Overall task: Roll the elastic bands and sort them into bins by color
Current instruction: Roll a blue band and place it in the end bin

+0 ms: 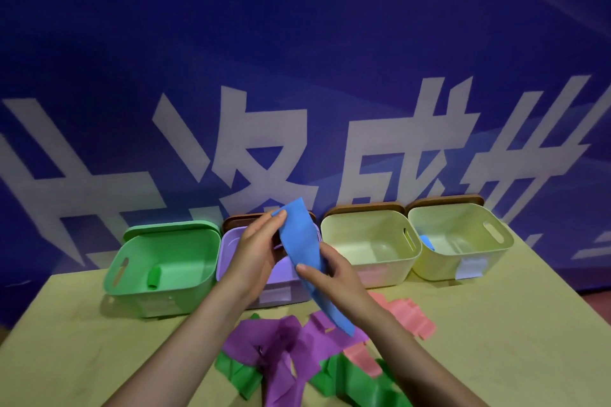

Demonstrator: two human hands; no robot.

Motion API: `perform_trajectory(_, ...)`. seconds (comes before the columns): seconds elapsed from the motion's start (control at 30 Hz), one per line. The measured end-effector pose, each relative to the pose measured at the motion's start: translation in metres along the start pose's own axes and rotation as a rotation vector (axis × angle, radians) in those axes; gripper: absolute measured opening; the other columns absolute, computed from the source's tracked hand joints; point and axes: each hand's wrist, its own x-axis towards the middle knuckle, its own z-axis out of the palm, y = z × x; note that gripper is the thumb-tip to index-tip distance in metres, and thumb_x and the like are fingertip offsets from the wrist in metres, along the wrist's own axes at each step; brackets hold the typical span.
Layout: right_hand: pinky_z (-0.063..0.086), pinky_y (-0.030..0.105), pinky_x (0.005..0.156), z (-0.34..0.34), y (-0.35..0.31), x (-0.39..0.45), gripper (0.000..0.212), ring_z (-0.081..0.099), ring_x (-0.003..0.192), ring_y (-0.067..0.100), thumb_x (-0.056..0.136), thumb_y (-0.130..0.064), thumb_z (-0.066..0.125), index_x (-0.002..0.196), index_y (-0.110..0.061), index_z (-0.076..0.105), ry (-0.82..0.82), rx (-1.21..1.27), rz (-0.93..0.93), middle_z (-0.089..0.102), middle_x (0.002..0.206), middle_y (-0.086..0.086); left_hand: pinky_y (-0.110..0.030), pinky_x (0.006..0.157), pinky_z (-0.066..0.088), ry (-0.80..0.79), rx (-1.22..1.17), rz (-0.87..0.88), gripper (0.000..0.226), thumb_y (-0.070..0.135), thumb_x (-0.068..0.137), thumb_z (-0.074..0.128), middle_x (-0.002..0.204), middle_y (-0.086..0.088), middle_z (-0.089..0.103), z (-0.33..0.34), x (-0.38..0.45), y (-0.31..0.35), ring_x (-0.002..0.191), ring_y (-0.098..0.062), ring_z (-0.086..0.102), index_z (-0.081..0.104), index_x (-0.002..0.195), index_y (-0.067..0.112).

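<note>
Holding: a blue band (302, 251) was held up in both hands above the tabletop (496, 340), in front of the purple bin (228, 241).
Blue band: a flat, smooth strip was seen, unrolled, slanting from its upper end by the purple bin down to its lower end just over the loose bands.
Left hand (258, 248): its grip was pinched on the upper end of the blue band, fingertips on the top edge.
Right hand (330, 271): its grip was closed on the middle of the blue band, the thumb laid across the front face.
Loose bands: purple bands (284, 347), green bands (357, 383) and pink bands (410, 314) were left crumpled and overlapping on the tabletop near the person.
Green bin (132, 261): placed at the left of the row; a rolled green band (154, 278) was seen lying inside.
Purple bin: set just beside the green bin, partly hidden by the hands.
Cream bin (370, 241): set third in the row, right of the purple bin.
Yellow bin (463, 235): set at the right end; something blue (428, 241) was seen inside near its left wall, its shape too small to tell.
Backdrop: a blue banner (297, 43) with large white characters was hung behind the bins.
</note>
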Motion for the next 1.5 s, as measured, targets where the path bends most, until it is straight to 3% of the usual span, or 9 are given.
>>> perform_trajectory(0.17,0.050,0.022,0.065,0.003,0.009,-0.005,0.012,0.063,0.069,0.006,0.084,-0.007,0.071,0.095,-0.010,0.067,-0.077,0.032,0.090,0.071,0.078,-0.008,-0.021,0.058,0.053,0.113,-0.178,-0.039,0.021,0.024,0.099,0.043,0.083,-0.003,0.068,-0.014,0.009,0.006,0.072,-0.012,0.065,0.062,0.098,0.015)
perform_trajectory(0.27,0.035,0.023,0.045,0.001,0.019,-0.014,0.003,0.047,0.044,0.006,0.086,-0.010,0.070,0.086,-0.013,0.069,-0.104,0.016,0.200,0.062,0.054,-0.010,-0.024,0.059,0.055,0.162,-0.323,-0.039,0.023,0.029,0.100,0.042,0.076,-0.003,0.068,-0.022,0.018,0.018,0.065,-0.013,0.066,0.061,0.096,0.016)
perform_trajectory(0.43,0.039,0.034,0.060,-0.002,0.027,-0.020,0.015,0.053,0.063,0.023,0.077,-0.034,0.076,0.068,-0.022,0.074,-0.086,0.013,0.298,0.064,0.063,0.001,-0.022,0.052,0.054,0.192,-0.418,-0.016,0.026,0.029,0.103,0.036,0.062,0.000,0.067,-0.022,0.021,0.017,0.055,-0.011,0.067,0.057,0.093,0.016)
perform_trajectory(0.57,0.042,0.021,0.058,-0.009,0.041,-0.029,0.018,0.055,0.059,0.006,0.082,-0.030,0.074,0.070,-0.018,0.070,-0.115,-0.101,0.316,0.063,0.065,-0.005,-0.026,0.068,0.052,0.224,-0.517,-0.008,0.027,0.033,0.102,0.035,0.071,0.002,0.071,-0.039,0.025,0.021,0.073,-0.010,0.069,0.058,0.100,0.019)
perform_trajectory(0.73,0.037,0.025,0.063,-0.019,0.056,-0.041,0.063,0.050,0.064,0.011,0.062,-0.059,0.069,0.076,0.002,0.067,-0.039,-0.095,0.311,0.057,0.068,0.000,-0.027,0.079,0.048,0.279,-0.550,0.044,0.028,0.029,0.104,0.032,0.077,0.008,0.072,-0.057,0.029,0.026,0.086,-0.008,0.068,0.058,0.101,0.018)
perform_trajectory(0.93,0.035,0.012,0.053,-0.021,0.053,-0.043,0.025,0.045,0.047,-0.004,0.092,-0.016,0.063,0.067,-0.013,0.061,0.021,-0.077,0.230,0.054,0.049,-0.013,-0.029,0.089,0.046,0.317,-0.591,0.110,0.026,0.030,0.104,0.032,0.078,0.009,0.073,-0.060,0.032,0.025,0.083,-0.008,0.071,0.054,0.113,0.018)
perform_trajectory(1.27,0.040,0.023,0.060,-0.032,0.057,-0.035,0.049,0.050,0.058,0.013,0.067,-0.044,0.071,0.078,0.004,0.068,0.066,-0.003,0.222,0.057,0.058,0.002,-0.025,0.081,0.042,0.357,-0.443,0.124,0.022,0.033,0.102,0.038,0.083,0.009,0.054,-0.073,0.038,0.035,0.074,-0.006,0.057,0.054,0.090,0.024)
perform_trajectory(1.37,0.044,0.021,0.064,-0.031,0.058,-0.037,0.011,0.055,0.063,0.008,0.085,-0.017,0.064,0.084,-0.009,0.070,0.017,-0.072,0.261,0.064,0.068,-0.002,-0.025,0.071,0.045,0.350,-0.382,0.066,0.025,0.035,0.102,0.036,0.081,0.007,0.056,-0.076,0.032,0.025,0.072,-0.008,0.056,0.054,0.090,0.023)
perform_trajectory(1.5,0.047,0.014,0.074,-0.034,0.051,-0.031,0.042,0.060,0.093,0.010,0.087,0.011,0.048,0.104,-0.024,0.063,0.133,-0.102,0.229,0.066,0.096,-0.004,-0.023,0.060,0.050,0.307,-0.231,0.056,0.028,0.026,0.103,0.032,0.068,0.005,0.068,-0.051,0.010,0.016,0.059,-0.009,0.063,0.056,0.093,0.016)
